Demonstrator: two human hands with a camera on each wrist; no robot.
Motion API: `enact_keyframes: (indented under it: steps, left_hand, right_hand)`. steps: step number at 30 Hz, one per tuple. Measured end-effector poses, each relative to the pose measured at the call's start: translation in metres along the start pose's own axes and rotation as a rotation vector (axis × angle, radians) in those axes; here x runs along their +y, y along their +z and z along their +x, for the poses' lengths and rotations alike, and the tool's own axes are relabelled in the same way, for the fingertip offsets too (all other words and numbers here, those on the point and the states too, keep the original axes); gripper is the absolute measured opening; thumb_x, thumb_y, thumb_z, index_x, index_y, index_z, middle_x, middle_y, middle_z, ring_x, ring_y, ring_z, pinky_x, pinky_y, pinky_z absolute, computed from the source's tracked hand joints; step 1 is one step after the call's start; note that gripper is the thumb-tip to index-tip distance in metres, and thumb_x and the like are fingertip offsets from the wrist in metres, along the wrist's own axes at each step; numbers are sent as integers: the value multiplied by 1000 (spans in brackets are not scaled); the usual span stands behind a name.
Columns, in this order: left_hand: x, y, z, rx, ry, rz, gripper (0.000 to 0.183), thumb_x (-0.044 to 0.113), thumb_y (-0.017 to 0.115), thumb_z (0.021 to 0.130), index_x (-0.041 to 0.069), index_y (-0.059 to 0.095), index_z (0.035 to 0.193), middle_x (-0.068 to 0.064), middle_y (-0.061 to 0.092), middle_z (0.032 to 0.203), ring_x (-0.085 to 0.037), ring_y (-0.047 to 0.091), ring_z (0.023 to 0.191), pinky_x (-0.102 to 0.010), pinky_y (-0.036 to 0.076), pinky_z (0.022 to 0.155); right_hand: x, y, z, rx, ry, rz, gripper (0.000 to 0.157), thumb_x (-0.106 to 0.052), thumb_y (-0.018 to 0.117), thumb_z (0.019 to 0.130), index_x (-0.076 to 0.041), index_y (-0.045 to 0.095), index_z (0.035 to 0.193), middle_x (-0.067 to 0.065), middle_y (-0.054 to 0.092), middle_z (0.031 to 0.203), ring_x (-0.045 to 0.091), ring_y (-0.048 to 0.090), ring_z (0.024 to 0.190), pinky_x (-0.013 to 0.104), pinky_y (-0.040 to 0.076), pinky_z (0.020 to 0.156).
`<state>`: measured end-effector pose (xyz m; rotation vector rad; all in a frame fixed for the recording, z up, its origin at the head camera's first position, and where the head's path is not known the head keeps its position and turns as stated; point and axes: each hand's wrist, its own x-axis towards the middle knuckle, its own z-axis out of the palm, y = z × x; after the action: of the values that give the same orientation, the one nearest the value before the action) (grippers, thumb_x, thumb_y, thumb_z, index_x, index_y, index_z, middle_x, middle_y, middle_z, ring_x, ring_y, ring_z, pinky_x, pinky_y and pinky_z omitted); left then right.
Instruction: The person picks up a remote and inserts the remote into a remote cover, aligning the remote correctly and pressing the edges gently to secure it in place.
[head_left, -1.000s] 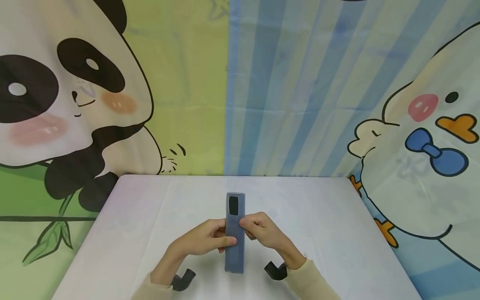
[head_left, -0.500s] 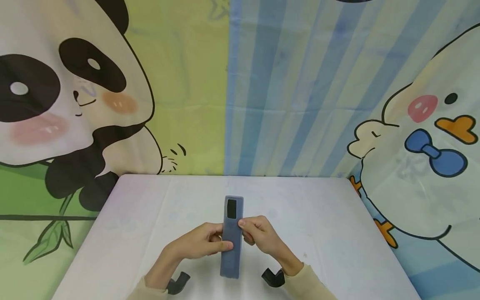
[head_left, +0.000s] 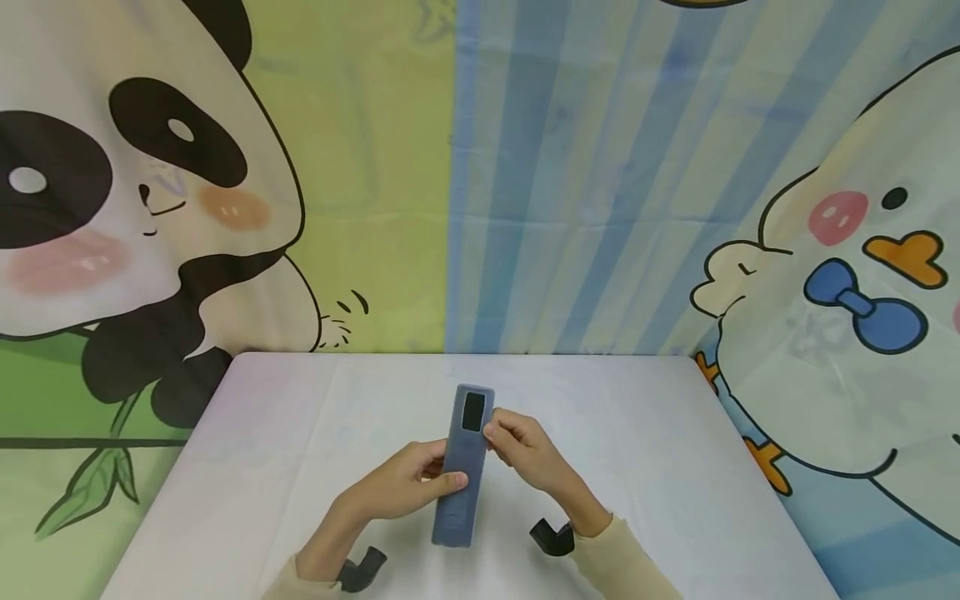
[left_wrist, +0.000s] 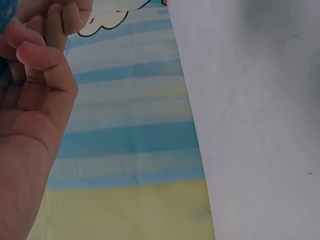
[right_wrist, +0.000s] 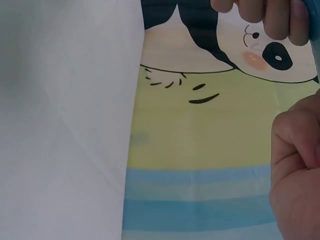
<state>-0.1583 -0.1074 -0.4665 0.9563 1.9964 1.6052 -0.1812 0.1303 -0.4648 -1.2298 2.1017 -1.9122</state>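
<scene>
A long, slim blue-grey case or box with a dark rectangular window near its top is held up over the white table. My left hand grips it around the middle, thumb across the front and the other fingers behind. High on its right edge, beside the window, my right hand pinches it between thumb and curled fingers. The case leans a little to the right at the top. Only a blue sliver of the case shows in the left wrist view, and a strip of the case in the right wrist view.
The white table spreads below both hands. Behind it hangs a cloth backdrop with a panda at left and a white bird at right. A black curved piece sits at the left wrist, a similar black piece at the right.
The case was nearly upright; its top has tipped to the right, after a brief dip. My right hand has moved up its edge, closer to the window. The left hand keeps its grip.
</scene>
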Motion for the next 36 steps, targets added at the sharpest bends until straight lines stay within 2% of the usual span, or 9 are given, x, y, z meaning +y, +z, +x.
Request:
enact_keyframes:
  steps: [3,6,12,15,19,26,29,33,36]
  left_hand:
    - [2,6,2,14,-7,-5,28,23,59,103,8,60,127,-1,70,108,-17,70,95,-33,55,82]
    - [2,11,3,28,-29,-40,29,24,62,102,4,60,124,-2,71,100,-17,71,86,-32,57,74]
    - [2,17,3,39,-65,-63,32,27,68,98,4,60,119,-1,73,89,-20,72,74,-36,59,64]
    - [3,16,4,25,-84,22,30,33,67,98,9,60,116,2,71,82,-17,68,62,-41,57,56]
    - [7,15,6,3,-115,114,34,41,64,99,12,60,116,5,69,75,-16,64,53,-38,56,51]
    - [11,12,10,25,-104,144,42,42,62,99,12,55,127,6,69,78,-15,62,51,-35,54,50]
    - [9,13,10,41,-93,148,43,43,61,100,12,54,128,6,68,76,-16,61,49,-33,53,49]
    - [6,15,11,69,-89,159,46,44,60,100,11,52,131,5,67,75,-16,60,46,-30,52,48]
    - [3,16,12,97,-90,128,44,43,61,100,10,54,128,4,69,78,-17,61,47,-33,53,48]
  right_hand:
    - [-1,-4,3,20,-15,30,24,-1,42,107,-2,50,85,11,38,60,13,35,48,27,31,41]
    - [-3,-7,6,-15,-41,85,24,-1,42,107,0,49,84,10,37,60,16,33,46,29,30,41]
    - [-3,-11,6,-61,-34,123,31,3,43,106,-6,47,76,5,34,57,17,30,45,30,28,40]
    - [-5,-12,5,-40,-40,24,34,10,46,102,-8,47,73,4,35,56,14,32,45,26,30,41]
    - [-10,-15,3,-1,-37,-164,36,15,52,97,-12,53,74,2,38,58,6,32,48,22,30,44]
    - [-22,-17,6,-26,82,-345,23,-1,49,105,-12,54,85,-7,39,65,5,35,55,25,38,54]
    - [-26,-12,6,-39,122,-581,23,-16,47,108,-14,50,86,-10,35,65,4,33,55,25,37,53]
    - [-29,-4,3,-15,102,-899,27,-28,47,108,-14,47,85,-11,32,64,2,29,51,21,31,46]
    - [-26,-1,3,39,62,-838,20,-21,47,108,-13,51,90,-11,33,64,1,31,52,20,31,47]
